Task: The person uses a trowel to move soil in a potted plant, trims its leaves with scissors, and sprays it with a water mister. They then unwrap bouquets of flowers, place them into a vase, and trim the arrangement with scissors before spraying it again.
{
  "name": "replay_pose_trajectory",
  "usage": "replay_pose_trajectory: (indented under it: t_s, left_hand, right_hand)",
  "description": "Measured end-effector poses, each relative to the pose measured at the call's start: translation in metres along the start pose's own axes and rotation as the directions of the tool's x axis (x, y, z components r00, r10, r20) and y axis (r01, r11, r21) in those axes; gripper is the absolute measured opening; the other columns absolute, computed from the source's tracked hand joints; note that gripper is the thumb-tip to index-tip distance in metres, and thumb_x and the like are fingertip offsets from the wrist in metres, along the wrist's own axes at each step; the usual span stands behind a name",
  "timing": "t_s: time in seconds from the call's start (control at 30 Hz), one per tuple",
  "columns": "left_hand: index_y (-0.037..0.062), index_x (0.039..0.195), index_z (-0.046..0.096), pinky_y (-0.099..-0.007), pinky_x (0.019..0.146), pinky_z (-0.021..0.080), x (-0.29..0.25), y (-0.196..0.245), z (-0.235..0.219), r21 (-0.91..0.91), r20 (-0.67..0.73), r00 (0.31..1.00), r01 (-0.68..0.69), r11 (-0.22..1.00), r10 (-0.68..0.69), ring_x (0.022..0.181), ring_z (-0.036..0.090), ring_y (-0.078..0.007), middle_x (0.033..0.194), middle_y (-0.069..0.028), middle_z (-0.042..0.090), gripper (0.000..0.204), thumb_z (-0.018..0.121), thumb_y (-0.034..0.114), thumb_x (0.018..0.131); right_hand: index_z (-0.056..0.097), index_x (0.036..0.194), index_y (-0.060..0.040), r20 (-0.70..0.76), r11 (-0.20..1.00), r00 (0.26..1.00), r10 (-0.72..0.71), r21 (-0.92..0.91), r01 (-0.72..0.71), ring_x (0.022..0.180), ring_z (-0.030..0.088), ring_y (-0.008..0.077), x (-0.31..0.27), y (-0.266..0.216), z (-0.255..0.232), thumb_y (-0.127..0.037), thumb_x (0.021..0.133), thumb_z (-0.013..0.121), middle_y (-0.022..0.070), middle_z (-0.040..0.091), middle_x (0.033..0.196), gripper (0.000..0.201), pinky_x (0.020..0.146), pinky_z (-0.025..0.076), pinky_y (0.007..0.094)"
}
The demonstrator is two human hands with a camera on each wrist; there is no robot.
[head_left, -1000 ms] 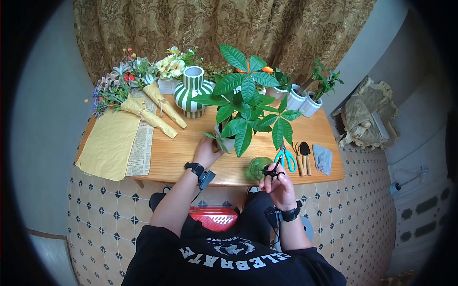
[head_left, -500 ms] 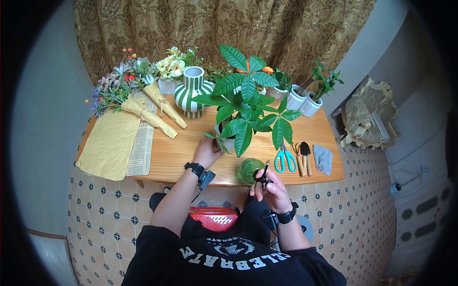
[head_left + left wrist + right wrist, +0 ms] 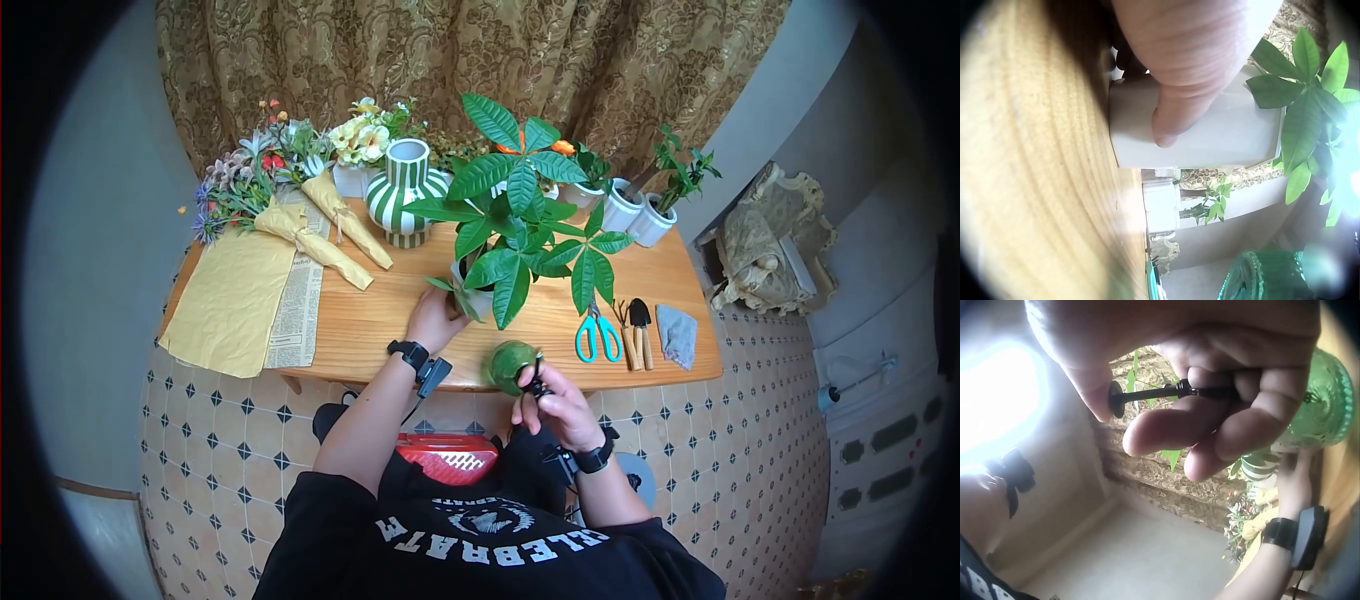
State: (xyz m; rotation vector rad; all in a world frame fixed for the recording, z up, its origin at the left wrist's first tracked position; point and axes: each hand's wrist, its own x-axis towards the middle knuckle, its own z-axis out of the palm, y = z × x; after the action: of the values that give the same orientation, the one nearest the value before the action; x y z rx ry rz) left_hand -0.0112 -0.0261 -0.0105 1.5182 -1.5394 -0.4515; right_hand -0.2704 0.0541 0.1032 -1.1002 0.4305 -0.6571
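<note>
A leafy green plant [image 3: 520, 190] stands in a white pot [image 3: 476, 300] near the table's middle. My left hand [image 3: 436, 320] holds the pot's left side, and the left wrist view shows the thumb lying on the white pot wall [image 3: 1229, 134]. In my right hand [image 3: 562, 408] is a green glass spray bottle [image 3: 508, 366], held by its black top above the table's front edge. In the right wrist view the thumb touches the end of the black plunger [image 3: 1147, 394], with fingers curled round the neck; the green glass [image 3: 1325, 403] shows beyond them.
Teal scissors [image 3: 598, 338], small garden tools [image 3: 640, 335] and a grey cloth [image 3: 677, 335] lie at the right. A striped vase [image 3: 405, 195], wrapped bouquets [image 3: 315, 250] and brown paper [image 3: 225, 300] are at the left. White pots [image 3: 652, 222] line the back right.
My right hand has moved left and slightly down with the green bottle, away from the scissors. The left hand and the potted plant have stayed in place.
</note>
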Motion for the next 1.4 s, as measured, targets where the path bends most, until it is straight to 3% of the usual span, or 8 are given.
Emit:
replay_pose_trajectory:
  t_s: [0.37,0.5,0.53,0.93,1.03,1.23,1.33,1.4]
  left_hand:
    - [0.0015,0.113,0.051,-0.0436,0.087,0.046,0.0,0.0,0.0,0.012,0.011,0.999,0.03,0.999,-0.031,0.102,0.056,-0.0363,0.103,-0.0183,0.061,0.054,0.077,0.024,0.071]
    - [0.0009,0.11,0.052,-0.0435,0.087,0.046,0.0,-0.001,0.001,0.0,-0.009,1.0,0.002,1.0,-0.002,0.101,0.056,-0.0363,0.102,-0.0183,0.061,0.053,0.077,0.024,0.07]
    - [0.0007,0.11,0.052,-0.0435,0.087,0.046,0.0,-0.002,0.001,-0.006,-0.012,1.0,-0.008,1.0,0.008,0.1,0.056,-0.0364,0.102,-0.0183,0.061,0.053,0.077,0.025,0.07]
    - [0.0005,0.111,0.052,-0.0435,0.087,0.046,0.0,0.002,-0.001,0.015,0.002,1.0,0.017,1.0,-0.017,0.1,0.057,-0.036,0.101,-0.0185,0.061,0.053,0.077,0.023,0.07]
    - [0.0009,0.112,0.051,-0.0436,0.087,0.046,-0.001,0.002,-0.001,0.01,-0.009,1.0,0.007,1.0,-0.007,0.099,0.057,-0.0359,0.101,-0.0182,0.061,0.053,0.077,0.021,0.07]
    - [0.0009,0.111,0.051,-0.0426,0.084,0.047,-0.001,0.002,-0.001,0.001,-0.015,1.0,-0.017,1.0,0.017,0.095,0.058,-0.0344,0.098,-0.0171,0.061,0.053,0.078,0.02,0.07]
    - [0.0009,0.111,0.052,-0.0422,0.083,0.047,-0.001,0.004,-0.002,-0.006,-0.027,0.999,-0.02,1.0,0.02,0.094,0.058,-0.0339,0.097,-0.0166,0.061,0.053,0.078,0.02,0.069]
    - [0.001,0.111,0.052,-0.0422,0.083,0.047,-0.001,0.005,-0.002,-0.011,-0.023,1.0,-0.008,1.0,0.008,0.094,0.058,-0.0339,0.097,-0.0165,0.061,0.053,0.078,0.02,0.07]
  right_hand:
    - [0.045,0.115,-0.0034,0.175,0.99,0.977,0.125,-0.09,-0.11,0.065,0.057,0.0079,0.001,0.007,0.004,-0.026,0.087,0.062,0.0035,0.059,0.078,0.04,0.064,0.043,0.019]
    - [0.046,0.116,-0.0027,0.231,0.978,0.955,0.184,-0.138,-0.156,0.064,0.057,0.0067,0.001,0.014,0.004,-0.015,0.088,0.06,0.0036,0.06,0.08,0.034,0.062,0.044,0.0201]
    - [0.047,0.116,-0.0023,0.223,0.975,0.957,0.185,-0.162,-0.151,0.063,0.056,0.0062,0.0,0.015,0.004,-0.009,0.088,0.059,0.0034,0.06,0.079,0.031,0.062,0.044,0.0207]
    - [0.043,0.118,-0.0033,0.182,0.989,0.978,0.106,-0.118,-0.085,0.073,0.06,0.015,0.0,0.008,0.002,-0.036,0.09,0.058,0.0053,0.058,0.067,0.046,0.076,0.045,0.0283]
    - [0.043,0.118,-0.0032,0.184,0.995,0.981,0.058,-0.095,-0.041,0.074,0.06,0.014,0.0,0.007,0.002,-0.031,0.091,0.057,0.0047,0.058,0.067,0.041,0.076,0.046,0.0272]
    - [0.046,0.115,-0.0035,0.02,0.977,0.984,0.177,-0.127,-0.173,0.072,0.06,0.0122,-0.001,0.003,0.006,-0.017,0.091,0.055,0.0034,0.057,0.069,0.029,0.075,0.046,0.0258]
    - [0.046,0.114,-0.0044,0.04,0.993,0.998,0.044,-0.108,-0.039,0.072,0.06,0.0135,0.0,0.005,0.0,-0.022,0.09,0.057,0.0034,0.057,0.067,0.031,0.075,0.046,0.0271]
    - [0.046,0.115,-0.0048,0.022,0.998,0.999,0.028,-0.065,-0.027,0.072,0.06,0.0145,-0.001,0.005,-0.003,-0.026,0.09,0.058,0.0036,0.057,0.066,0.035,0.075,0.046,0.028]
